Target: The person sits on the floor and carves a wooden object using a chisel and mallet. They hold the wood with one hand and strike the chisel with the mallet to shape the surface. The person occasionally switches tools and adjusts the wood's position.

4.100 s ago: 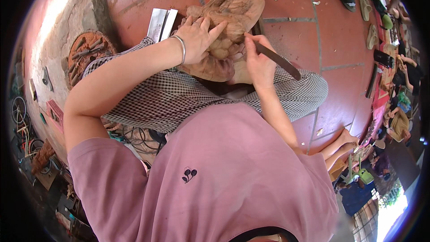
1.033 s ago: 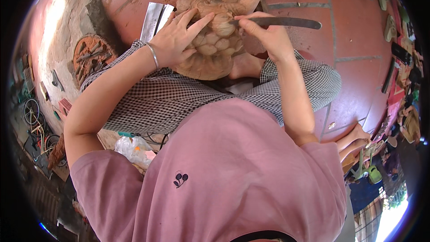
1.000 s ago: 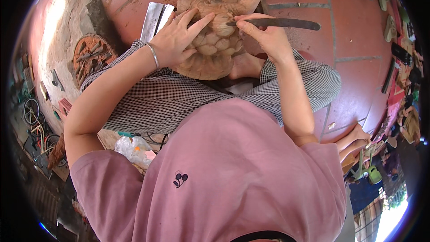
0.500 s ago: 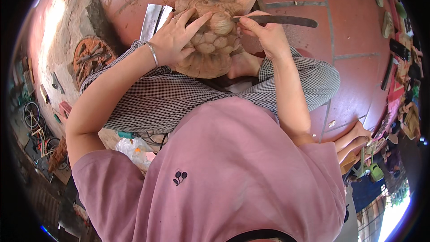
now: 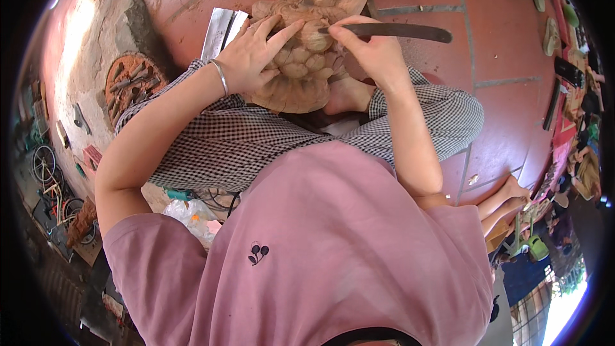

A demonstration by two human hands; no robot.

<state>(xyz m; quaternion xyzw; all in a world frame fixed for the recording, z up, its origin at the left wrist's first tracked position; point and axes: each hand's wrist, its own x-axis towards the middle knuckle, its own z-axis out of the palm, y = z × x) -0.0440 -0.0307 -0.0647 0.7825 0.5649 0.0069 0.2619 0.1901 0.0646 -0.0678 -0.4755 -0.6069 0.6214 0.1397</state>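
Right of the carving (image 5: 314, 41) (left hand (image 5: 248, 57) spread on it), a tool (image 5: 410, 31) is being pinched tip-inward by the right hand (image 5: 377, 52).

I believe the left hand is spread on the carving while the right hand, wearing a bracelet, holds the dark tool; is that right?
Not quite: the head view shows the bracelet on the left wrist. The left hand is spread on the carving, and the right hand holds the dark tool.
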